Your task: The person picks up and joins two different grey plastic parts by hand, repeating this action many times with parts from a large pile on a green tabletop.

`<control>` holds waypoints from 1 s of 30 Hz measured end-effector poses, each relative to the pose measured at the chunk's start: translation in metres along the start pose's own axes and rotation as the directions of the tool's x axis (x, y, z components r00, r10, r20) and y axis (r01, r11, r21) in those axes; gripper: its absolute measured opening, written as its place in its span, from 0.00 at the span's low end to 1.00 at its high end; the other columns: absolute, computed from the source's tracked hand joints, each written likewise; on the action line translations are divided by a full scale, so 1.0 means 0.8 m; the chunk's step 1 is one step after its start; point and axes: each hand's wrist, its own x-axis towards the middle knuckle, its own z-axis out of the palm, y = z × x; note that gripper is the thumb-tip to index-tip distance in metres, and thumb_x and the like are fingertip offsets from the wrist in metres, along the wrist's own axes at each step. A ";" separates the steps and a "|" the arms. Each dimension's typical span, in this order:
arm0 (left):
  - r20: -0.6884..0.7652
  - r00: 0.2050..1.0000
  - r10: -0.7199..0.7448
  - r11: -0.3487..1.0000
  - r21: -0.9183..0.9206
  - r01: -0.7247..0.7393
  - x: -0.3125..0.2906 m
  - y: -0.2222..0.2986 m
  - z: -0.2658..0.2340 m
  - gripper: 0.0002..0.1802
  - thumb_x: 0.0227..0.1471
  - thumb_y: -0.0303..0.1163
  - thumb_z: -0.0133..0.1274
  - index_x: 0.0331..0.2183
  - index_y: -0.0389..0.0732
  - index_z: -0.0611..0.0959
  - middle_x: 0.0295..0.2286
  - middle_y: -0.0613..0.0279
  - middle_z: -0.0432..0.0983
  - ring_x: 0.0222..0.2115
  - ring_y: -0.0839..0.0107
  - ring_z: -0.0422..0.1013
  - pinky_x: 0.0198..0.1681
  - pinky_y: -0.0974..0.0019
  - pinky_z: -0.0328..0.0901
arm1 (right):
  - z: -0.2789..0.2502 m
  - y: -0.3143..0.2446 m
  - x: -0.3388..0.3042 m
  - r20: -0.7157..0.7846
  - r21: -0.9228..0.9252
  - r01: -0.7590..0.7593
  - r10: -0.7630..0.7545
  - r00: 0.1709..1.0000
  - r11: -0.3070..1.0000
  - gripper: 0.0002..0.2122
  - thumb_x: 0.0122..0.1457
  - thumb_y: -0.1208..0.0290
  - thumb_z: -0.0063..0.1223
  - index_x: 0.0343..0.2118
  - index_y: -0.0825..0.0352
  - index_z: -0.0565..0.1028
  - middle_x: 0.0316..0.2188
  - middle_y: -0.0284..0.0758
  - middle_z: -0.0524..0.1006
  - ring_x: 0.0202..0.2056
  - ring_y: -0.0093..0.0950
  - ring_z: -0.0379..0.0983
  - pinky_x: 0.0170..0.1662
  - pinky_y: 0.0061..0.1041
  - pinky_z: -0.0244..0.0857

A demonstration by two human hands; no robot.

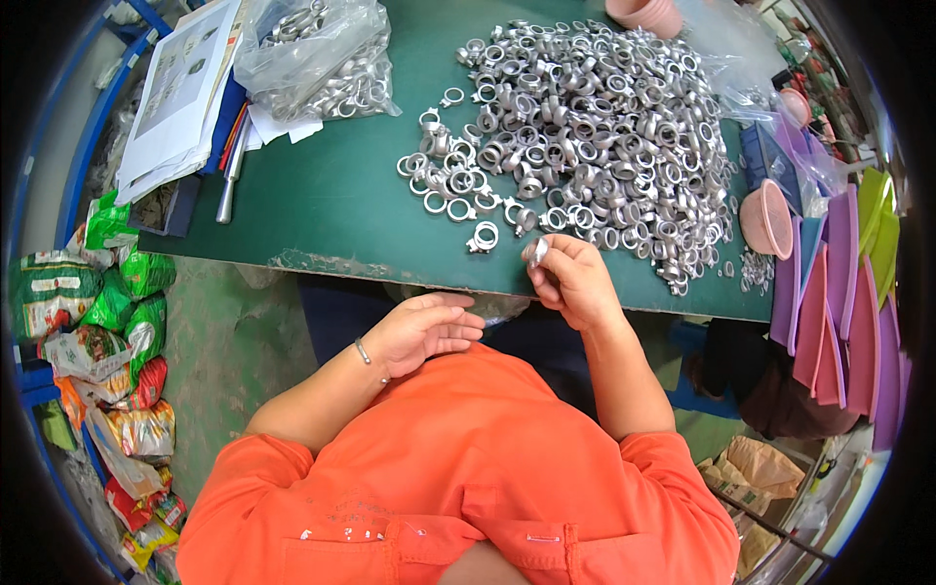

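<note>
Indoors, green tabletop (341, 200), heaped rings (595, 127), blue rack (37, 387), right grip (575, 280) pinching metal piece (536, 253), left grip (421, 330) loose

On the table (331, 200), a heap of rings (595, 136) lies to the right, a smaller group (458, 162) at its left edge. Farther left sits a bag (317, 63), then papers (185, 93); behind the heap, probably cups (645, 14).

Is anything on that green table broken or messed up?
Yes, the green table looks chipped along its front edge, beyond and left of the left hand: ragged pale marks break up the smooth green.
</note>
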 end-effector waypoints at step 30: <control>-0.085 0.994 -0.062 0.932 -0.361 0.028 0.013 -0.007 -0.005 0.15 0.54 0.26 0.46 0.43 0.30 0.74 0.36 0.54 0.72 0.43 0.58 0.71 0.49 0.60 0.68 | -0.004 0.006 0.009 0.055 -0.025 0.348 -0.347 0.936 0.937 0.07 0.54 0.84 0.49 0.35 0.70 0.77 0.33 0.38 0.77 0.30 0.22 0.75 0.27 0.18 0.69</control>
